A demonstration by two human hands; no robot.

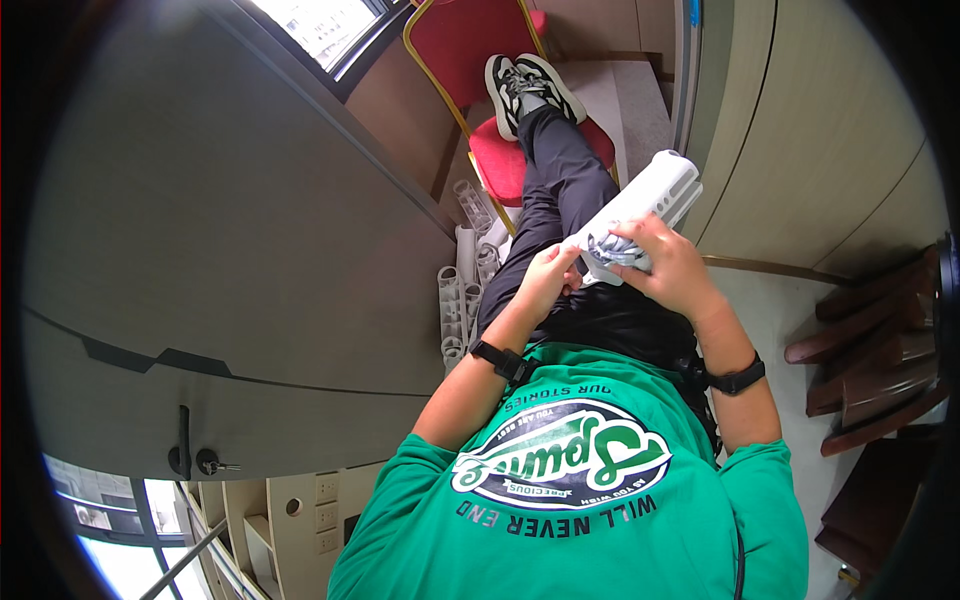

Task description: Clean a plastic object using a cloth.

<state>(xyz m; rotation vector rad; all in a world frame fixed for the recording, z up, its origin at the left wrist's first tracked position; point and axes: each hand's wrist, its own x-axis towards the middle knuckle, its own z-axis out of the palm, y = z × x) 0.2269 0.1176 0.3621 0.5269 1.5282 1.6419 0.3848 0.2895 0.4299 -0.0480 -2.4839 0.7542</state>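
Over my lap lies a long white plastic housing (637,193), tilted up to the right, with slots and round holes along its right side. My left hand (550,279) pinches its lower left end between thumb and fingers. In my right hand (666,264) is a crumpled grey-and-white bundle (619,250), possibly cloth, pressed against the housing's lower part. My fingers hide some of the bundle and of the housing's edge.
Several similar white plastic parts (452,300) are piled on the floor left of my legs. My shoes rest on a red chair (495,161) with a gold frame. A grey door (225,225) stands close on the left, and dark brown wooden furniture (885,367) on the right.
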